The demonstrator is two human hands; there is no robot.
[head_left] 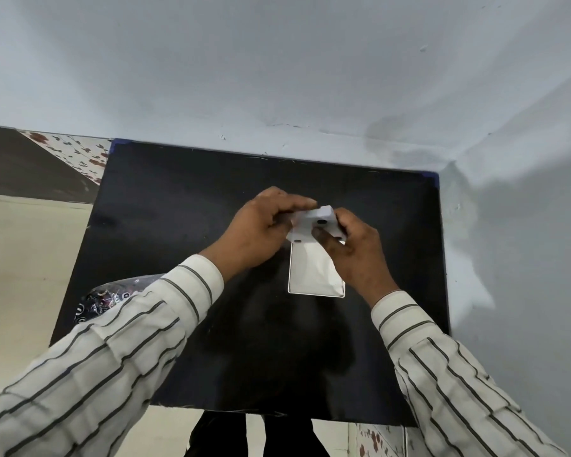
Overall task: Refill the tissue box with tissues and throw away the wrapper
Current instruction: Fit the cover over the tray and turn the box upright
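I count two bare hands, the left grip and the right grip, each in one cream sleeve with dark stripes. One black rectangular desk. One white rectangular tissue box, open side up. One white plastic lid piece with three dark round pads showing. One crinkled dark printed plastic wrapper.

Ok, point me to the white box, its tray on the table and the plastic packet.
white box [314,222], head view: its upturned face.
tray [312,277], head view: its flat floor.
plastic packet [112,296], head view: the crinkled part beside the left sleeve.
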